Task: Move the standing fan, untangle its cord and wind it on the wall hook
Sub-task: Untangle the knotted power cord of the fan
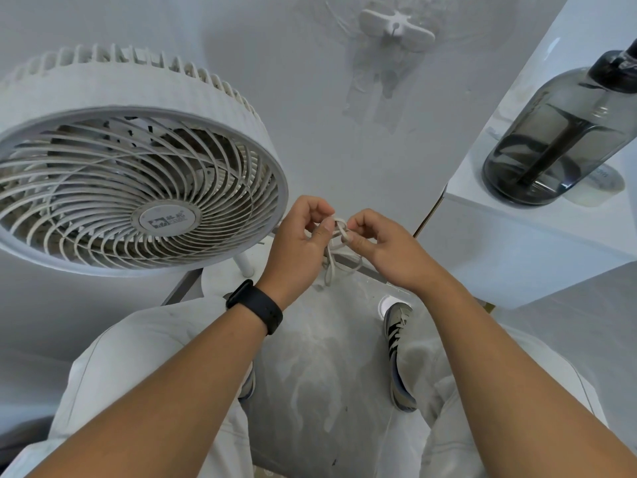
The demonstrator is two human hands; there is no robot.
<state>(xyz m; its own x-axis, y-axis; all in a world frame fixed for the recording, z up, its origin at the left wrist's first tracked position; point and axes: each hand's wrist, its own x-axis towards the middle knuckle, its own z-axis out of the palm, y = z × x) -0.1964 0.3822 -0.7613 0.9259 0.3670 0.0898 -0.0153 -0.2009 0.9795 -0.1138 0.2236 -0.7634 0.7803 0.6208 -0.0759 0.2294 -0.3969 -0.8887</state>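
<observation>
1. the cord (336, 250) is bunched in a small white knot between the two hands, held up in front of the wall, with a couple of loose loops hanging just below the fingers.
2. the left hand (300, 243) has its fingers curled in, thumb and fingertip pinching one side of the tangle.
3. the right hand (386, 250) mirrors it, thumb and forefinger nipped on the other side, remaining fingers folded under.
4. both forearms reach forward and meet at the knot; a black wristband (255, 305) sits on the left wrist.
5. this looks like the untangling step, not yet finished. next, i'd guess, one loop needs teasing out through the knot while the other hand keeps the rest steady.
6. the standing fan (138, 188) is just to the left, its grille tilted toward us.
7. the wall hook (396, 27) is well above the hands and bare, so winding is yet to come.
8. a dark bottle (558, 132) stands on a white ledge (517, 215) to the right.
</observation>
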